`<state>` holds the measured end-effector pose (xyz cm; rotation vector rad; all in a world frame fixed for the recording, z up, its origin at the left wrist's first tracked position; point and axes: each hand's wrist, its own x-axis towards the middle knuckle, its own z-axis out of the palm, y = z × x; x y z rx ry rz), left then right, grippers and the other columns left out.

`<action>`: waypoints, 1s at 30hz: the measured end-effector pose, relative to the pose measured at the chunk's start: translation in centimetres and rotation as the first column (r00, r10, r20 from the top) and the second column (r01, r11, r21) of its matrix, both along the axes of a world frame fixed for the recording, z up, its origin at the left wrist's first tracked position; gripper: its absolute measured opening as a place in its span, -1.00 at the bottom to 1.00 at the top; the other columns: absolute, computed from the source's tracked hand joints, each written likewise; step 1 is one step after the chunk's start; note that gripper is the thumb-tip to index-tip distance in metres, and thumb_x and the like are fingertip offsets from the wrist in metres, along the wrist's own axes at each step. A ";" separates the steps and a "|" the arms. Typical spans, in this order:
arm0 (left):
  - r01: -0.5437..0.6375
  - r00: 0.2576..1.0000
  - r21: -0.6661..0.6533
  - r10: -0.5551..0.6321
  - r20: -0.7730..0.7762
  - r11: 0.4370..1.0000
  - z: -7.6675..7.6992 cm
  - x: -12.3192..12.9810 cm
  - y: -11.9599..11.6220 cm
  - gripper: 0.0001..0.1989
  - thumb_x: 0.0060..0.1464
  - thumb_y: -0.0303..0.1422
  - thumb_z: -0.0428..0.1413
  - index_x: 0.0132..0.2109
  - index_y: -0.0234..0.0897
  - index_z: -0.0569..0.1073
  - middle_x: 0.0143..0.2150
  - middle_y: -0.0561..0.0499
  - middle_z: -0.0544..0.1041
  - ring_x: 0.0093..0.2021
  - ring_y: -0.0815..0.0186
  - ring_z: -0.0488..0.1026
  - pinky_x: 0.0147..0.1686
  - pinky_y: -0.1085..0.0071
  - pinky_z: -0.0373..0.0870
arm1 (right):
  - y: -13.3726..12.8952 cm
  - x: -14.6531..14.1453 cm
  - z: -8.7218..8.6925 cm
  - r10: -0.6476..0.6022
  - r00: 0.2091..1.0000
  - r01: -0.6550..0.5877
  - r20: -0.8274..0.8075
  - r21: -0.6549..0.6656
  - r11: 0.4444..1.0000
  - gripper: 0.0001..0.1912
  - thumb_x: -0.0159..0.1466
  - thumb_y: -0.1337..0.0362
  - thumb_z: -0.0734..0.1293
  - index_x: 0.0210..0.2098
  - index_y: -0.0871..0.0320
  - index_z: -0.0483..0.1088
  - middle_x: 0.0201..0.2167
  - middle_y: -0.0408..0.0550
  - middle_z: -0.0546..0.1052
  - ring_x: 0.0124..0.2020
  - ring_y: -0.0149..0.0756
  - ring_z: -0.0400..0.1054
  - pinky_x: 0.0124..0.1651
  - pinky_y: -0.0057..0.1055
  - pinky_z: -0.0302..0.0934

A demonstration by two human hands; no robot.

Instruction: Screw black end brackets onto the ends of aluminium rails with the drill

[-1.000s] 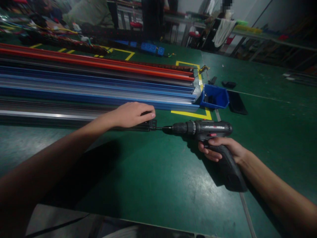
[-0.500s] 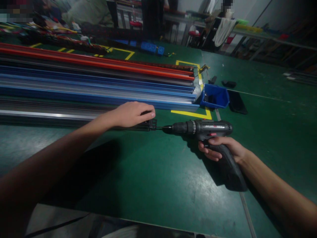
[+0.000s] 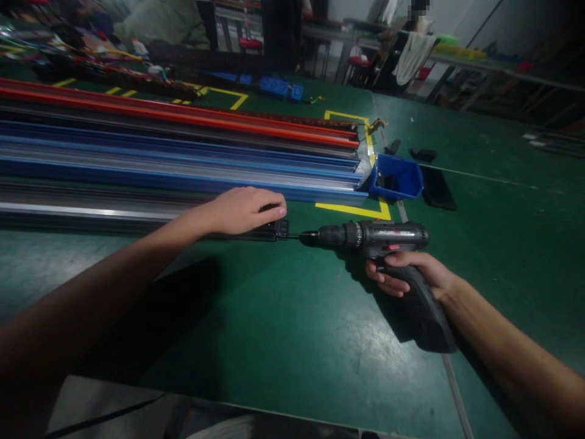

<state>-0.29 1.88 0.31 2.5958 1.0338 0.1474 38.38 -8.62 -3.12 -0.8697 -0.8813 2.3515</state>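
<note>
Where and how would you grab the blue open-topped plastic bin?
I'd pinch the near rim of the blue open-topped plastic bin from above, right of centre. It sits upright, its thin wall suits fingers inside and out, and the small dark parts crowd its left half. The blue metal profiles hem in its left side; the black cordless drill sits nearby in front.

Head view, as relayed to me.
From the wearer's head I look forward and down across the smooth green tabletop (image 3: 301,329), with the bare left hand (image 3: 244,211) and bare right hand (image 3: 418,273) close, the pale grey wall (image 3: 457,21) far.
</note>
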 end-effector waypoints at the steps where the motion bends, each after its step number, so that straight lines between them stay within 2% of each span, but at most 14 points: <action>1: -0.002 1.000 -0.002 0.002 0.000 1.000 0.0 0.0 0.0 -0.52 0.42 0.01 -0.17 -0.07 -0.16 0.52 -0.10 0.00 0.60 -0.15 0.22 0.51 -0.16 0.36 0.30 | 0.0 0.0 0.0 0.000 1.000 0.000 0.003 -0.002 1.000 -0.75 0.32 0.28 0.42 -0.15 0.40 0.57 -0.35 0.03 0.53 -0.62 -0.57 0.23 -0.47 -0.55 0.37; 30: 0.005 1.000 -0.007 -0.005 0.000 1.000 -0.1 -0.1 0.1 -0.52 0.42 0.02 -0.17 -0.06 -0.15 0.52 -0.09 0.01 0.60 -0.13 0.22 0.52 -0.14 0.36 0.30 | 0.0 -0.2 0.3 -0.009 1.000 0.009 -0.008 -0.022 1.000 -0.75 0.32 0.29 0.41 -0.14 0.41 0.57 -0.36 0.03 0.54 -0.61 -0.57 0.26 -0.47 -0.56 0.36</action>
